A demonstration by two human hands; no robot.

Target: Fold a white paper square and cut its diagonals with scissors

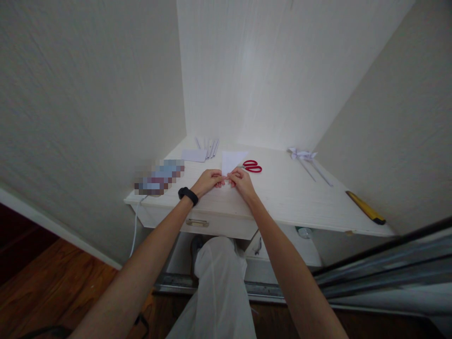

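Note:
My left hand [209,181] and my right hand [240,181] meet over a white desk [282,193], fingers curled and pinching the near edge of a white sheet of paper [231,160] that stands up behind them. A black band circles my left wrist. Red-handled scissors [252,166] lie just right of the paper.
Folded white paper pieces [202,151] lie at the desk's back left, a blurred-out object [158,176] at its left edge. A white paper pinwheel on a stick [306,160] lies at the back right, a yellow utility knife [365,207] at the far right. Walls close in on three sides.

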